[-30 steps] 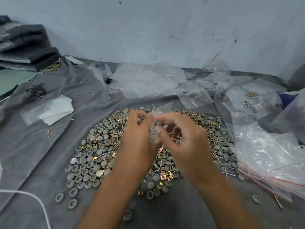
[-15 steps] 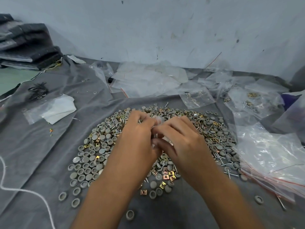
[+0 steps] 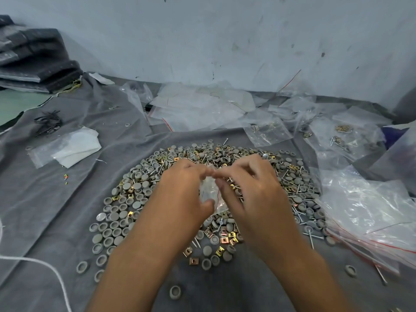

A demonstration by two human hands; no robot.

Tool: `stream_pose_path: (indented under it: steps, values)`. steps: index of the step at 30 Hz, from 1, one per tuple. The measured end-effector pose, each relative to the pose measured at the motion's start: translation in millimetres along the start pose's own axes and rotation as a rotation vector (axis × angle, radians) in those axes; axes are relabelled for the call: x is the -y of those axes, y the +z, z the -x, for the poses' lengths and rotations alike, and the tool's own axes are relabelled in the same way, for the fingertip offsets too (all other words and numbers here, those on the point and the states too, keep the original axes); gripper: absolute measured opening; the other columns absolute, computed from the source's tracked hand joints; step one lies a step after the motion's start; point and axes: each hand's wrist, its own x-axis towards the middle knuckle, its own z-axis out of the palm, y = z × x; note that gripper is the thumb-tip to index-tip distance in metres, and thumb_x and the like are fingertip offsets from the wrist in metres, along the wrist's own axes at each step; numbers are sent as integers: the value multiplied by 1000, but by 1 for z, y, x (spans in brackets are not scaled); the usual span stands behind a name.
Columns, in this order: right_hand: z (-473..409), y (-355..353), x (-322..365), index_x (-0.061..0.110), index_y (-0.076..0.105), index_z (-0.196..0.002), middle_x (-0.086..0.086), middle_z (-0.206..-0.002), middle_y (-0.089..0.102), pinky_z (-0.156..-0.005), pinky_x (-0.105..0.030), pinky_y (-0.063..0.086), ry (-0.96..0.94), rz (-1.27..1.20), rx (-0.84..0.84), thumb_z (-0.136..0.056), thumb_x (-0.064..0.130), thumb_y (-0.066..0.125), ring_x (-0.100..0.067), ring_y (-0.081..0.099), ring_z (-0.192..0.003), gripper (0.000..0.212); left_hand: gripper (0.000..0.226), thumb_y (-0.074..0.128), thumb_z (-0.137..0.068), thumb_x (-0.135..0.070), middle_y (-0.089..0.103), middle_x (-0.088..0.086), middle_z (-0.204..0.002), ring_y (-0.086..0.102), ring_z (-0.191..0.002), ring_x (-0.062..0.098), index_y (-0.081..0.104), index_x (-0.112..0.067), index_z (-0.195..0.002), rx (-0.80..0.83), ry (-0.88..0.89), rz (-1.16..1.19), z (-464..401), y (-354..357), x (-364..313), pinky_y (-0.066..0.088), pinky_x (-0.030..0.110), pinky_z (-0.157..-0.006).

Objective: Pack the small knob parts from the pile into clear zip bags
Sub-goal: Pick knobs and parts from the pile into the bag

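Both hands meet above the heap of grey round knob caps, screws and brass clips (image 3: 144,194): left hand (image 3: 180,194) and right hand (image 3: 252,190) pinch the small clear zip bag (image 3: 209,190) at its top; a loose seal could spill parts back onto that heap

Two bare forearms, left grip (image 3: 182,194) and right grip (image 3: 254,194), sleeveless, ringless.

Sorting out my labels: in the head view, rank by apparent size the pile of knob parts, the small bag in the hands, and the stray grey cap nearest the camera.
1. pile of knob parts
2. small bag, partly hidden by both hands
3. stray grey cap
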Motion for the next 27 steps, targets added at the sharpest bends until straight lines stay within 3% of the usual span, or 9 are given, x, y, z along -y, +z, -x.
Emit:
stream_pose_path:
  steps: [3, 6, 8, 11, 15, 17, 20, 24, 27]
  values:
    - [-7, 3, -20, 31, 62, -106, 13, -102, 54, -77, -14, 42, 184, -160, -28, -103, 35, 50, 1, 53, -92, 13, 57, 80, -81, -23, 49, -17, -113, 48, -67, 0, 58, -37, -132, -15, -49, -19, 1, -9, 1, 39, 7, -57]
    - [-6, 13, -50, 35, 63, -114, 15, -112, 58, -90, -25, 48, 310, 28, 252, -101, 34, 55, -5, 54, -104, 15, 61, 76, -82, -8, 49, -14, -117, 46, -71, 5, 59, -39, -131, -144, -86, -112, 3, -33, 8, 35, 13, -67]
    - [-2, 23, -59, 39, 60, -129, 17, -125, 55, -100, -27, 40, 298, 137, 453, -101, 35, 57, -8, 46, -120, 29, 67, 73, -79, 5, 40, -15, -110, 42, -72, 3, 62, -41, -127, -261, -81, -135, 5, -44, 11, 33, 18, -65]
    - [1, 36, -60, 41, 54, -139, 16, -127, 48, -103, -31, 36, 195, 199, 472, -100, 36, 59, -9, 39, -119, 40, 77, 70, -73, 14, 34, -12, -111, 30, -73, -5, 64, -42, -124, -209, -74, -163, 5, -31, 8, 30, 14, -63]
    - [3, 42, -58, 37, 61, -134, 13, -122, 54, -99, -35, 43, 87, 278, 405, -93, 36, 70, -13, 43, -109, 42, 70, 69, -80, 9, 41, -6, -117, 46, -79, 5, 60, -36, -133, -33, -82, -107, 2, 12, 12, 55, 26, -77]
    - [3, 43, -57, 35, 65, -127, 12, -118, 56, -95, -38, 46, 62, 278, 391, -90, 35, 74, -14, 46, -106, 38, 65, 68, -85, 3, 40, -10, -113, 49, -85, 8, 57, -36, -135, -4, -82, -71, 0, 23, 19, 51, 28, -77]
    - [2, 45, -57, 35, 59, -132, 11, -123, 54, -96, -35, 44, 12, 273, 426, -92, 33, 72, -14, 46, -109, 42, 45, 69, -91, -13, 46, -12, -110, 48, -87, 8, 60, -36, -129, 2, -59, -45, -6, 28, 25, 41, 26, -76]
    - [1, 45, -58, 37, 61, -122, 15, -118, 55, -92, -34, 41, -21, 248, 442, -95, 31, 69, -13, 47, -105, 30, 31, 69, -92, -24, 58, -10, -105, 57, -80, 5, 64, -36, -120, 26, -60, -15, -9, 28, 29, 53, 31, -75]
    - [0, 44, -58, 37, 60, -116, 18, -117, 58, -89, -34, 41, -31, 247, 449, -96, 33, 66, -12, 45, -102, 21, 32, 67, -94, -31, 59, -11, -105, 55, -79, 0, 64, -31, -125, 29, -60, 19, -10, 30, 31, 48, 27, -74]
